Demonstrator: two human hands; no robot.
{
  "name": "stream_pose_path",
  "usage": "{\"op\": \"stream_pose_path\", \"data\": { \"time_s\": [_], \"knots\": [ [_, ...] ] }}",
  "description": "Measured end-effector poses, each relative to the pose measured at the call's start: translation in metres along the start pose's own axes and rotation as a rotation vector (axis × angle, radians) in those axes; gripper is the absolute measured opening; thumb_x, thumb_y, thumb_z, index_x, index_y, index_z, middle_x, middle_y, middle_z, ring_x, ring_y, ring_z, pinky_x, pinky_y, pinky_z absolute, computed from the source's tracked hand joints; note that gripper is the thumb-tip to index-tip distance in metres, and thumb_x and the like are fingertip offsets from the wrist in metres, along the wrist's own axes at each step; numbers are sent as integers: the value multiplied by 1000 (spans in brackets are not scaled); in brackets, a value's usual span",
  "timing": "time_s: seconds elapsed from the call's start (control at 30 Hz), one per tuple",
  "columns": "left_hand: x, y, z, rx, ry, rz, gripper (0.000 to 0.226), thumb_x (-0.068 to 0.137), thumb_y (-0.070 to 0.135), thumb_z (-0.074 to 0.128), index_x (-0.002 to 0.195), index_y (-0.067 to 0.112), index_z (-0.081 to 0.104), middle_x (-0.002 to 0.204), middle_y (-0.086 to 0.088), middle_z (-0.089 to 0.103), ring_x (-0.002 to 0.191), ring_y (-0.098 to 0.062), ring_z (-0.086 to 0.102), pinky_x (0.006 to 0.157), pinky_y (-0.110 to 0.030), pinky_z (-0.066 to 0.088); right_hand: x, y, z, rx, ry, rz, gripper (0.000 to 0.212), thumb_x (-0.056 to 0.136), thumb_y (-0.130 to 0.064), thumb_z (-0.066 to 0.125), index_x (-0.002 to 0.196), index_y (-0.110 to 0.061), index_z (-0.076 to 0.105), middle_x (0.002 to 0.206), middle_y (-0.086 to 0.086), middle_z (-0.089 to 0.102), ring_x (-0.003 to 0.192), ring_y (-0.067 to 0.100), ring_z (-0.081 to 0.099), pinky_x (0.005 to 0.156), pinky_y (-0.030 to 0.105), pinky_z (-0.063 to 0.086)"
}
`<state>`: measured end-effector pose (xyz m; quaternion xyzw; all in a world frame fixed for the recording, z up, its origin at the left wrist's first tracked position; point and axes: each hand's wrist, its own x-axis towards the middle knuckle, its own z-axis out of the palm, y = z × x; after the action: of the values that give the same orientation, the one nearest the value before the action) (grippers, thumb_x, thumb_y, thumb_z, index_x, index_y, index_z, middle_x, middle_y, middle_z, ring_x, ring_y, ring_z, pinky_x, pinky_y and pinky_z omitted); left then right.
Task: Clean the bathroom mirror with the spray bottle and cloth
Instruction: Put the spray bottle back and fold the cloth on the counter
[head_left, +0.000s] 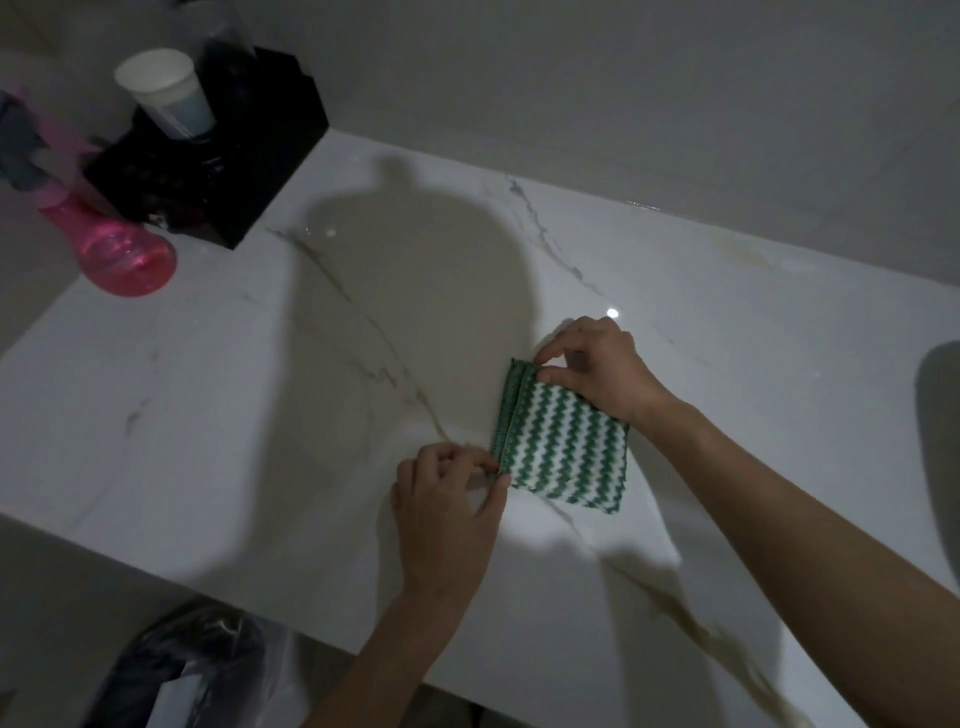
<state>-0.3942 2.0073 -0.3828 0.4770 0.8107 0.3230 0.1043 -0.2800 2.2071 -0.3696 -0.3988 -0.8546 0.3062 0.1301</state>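
I'm seeing the folded green-and-white cloth (563, 441) lying flat on the marble counter (260, 415), right of centre. My left hand (447, 499) is pinching its near left corner, thumb and fingers closed on the edge. My right hand (597, 369) is pinching the far corner the same way. The pink spray bottle (111, 244) is standing well apart at the far left, beside a black box (218, 171) carrying a paper cup (166, 93).
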Motion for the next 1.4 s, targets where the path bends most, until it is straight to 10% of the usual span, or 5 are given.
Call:
{"op": "stream_pose_path", "data": {
  "time_s": [0.23,0.5,1.1,1.4],
  "knots": [
    [1,-5,-1,-93,-13,18,27,72,47,55,76,25,70,91,2,60,81,-16,48,69,-35,45,-12,-7,4,144,164,83,18,71,-31,83,69,-41,68,89,-13,69,72,13,55,84,49,42],
    [1,-11,4,-122,4,47,25,73,43,55,76,24,70,93,3,58,83,-6,38,73,-31,39,-27,-10,8,-21,285,13,10,77,-23,78,83,-30,73,86,-32,50,97,8,40,80,21,17],
    [1,-14,1,-9,-16,84,24,78,34,48,76,19,66,93,-2,62,81,-24,57,74,-31,39,-6,-32,16,-155,164,127,21,90,-13,64,80,-30,60,97,-14,45,110,15,30,81,18,9],
    [-1,-6,0,11,-5,72,25,79,33,47,89,18,64,98,-4,62,83,-25,58,73,-33,41,-45,-18,4,-111,320,103,26,92,-31,62,118,-25,65,125,-2,55,123,16,37,93,21,12]
  ]
}}
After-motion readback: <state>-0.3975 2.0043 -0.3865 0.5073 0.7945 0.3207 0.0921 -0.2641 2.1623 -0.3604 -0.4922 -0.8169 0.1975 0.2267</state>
